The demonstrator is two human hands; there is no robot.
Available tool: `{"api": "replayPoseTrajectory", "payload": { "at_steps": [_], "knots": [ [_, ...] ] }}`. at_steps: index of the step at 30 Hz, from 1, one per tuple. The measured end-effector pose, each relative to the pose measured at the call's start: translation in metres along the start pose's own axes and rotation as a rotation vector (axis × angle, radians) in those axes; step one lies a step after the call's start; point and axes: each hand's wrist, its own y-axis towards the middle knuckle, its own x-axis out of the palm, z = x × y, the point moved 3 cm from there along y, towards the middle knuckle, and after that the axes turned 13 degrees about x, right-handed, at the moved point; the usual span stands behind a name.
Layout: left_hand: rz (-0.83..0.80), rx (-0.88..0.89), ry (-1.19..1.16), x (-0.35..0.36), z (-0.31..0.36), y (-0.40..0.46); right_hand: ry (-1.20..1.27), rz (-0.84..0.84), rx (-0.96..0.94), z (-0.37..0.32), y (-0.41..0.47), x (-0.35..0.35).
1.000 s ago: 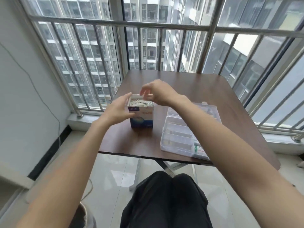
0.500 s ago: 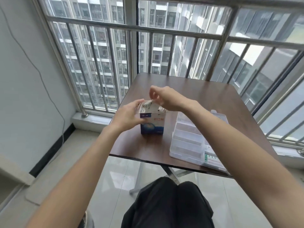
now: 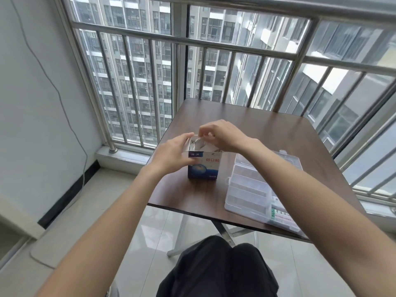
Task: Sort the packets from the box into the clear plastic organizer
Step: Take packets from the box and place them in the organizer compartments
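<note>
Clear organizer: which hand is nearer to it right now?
Right. The right hand is over the open top of the box, on the side toward the clear organizer; the left hand grips the box's far side.

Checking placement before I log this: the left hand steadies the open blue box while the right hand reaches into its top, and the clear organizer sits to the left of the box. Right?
Not quite. In the head view the clear organizer sits to the right of the blue box, not the left. The rest holds: the left hand steadies the box and the right hand is at its open top.
</note>
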Motion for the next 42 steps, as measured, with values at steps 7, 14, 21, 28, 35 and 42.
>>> {"api": "replayPoseTrajectory", "payload": {
  "at_steps": [7, 14, 21, 28, 35, 42],
  "knots": [
    [0.027, 0.0, -0.05, 0.0, 0.0, -0.001, 0.071, -0.11, -0.022, -0.013, 0.001, -0.005],
    [0.016, -0.004, -0.035, 0.0, -0.001, -0.001, 0.056, -0.041, -0.043, -0.009, 0.008, 0.0],
    [0.027, -0.002, -0.041, -0.001, 0.0, 0.001, 0.15, -0.27, -0.016, -0.008, 0.005, -0.01],
    [0.041, -0.008, -0.094, -0.002, -0.002, -0.002, 0.156, -0.006, -0.107, -0.009, 0.014, -0.004],
    [0.002, -0.028, -0.17, -0.009, -0.004, 0.0, 0.466, 0.127, 0.052, 0.012, 0.019, -0.014],
    [-0.01, -0.026, -0.165, -0.01, -0.001, 0.002, 0.627, 0.243, 0.1, 0.025, 0.022, -0.018]
  ]
}}
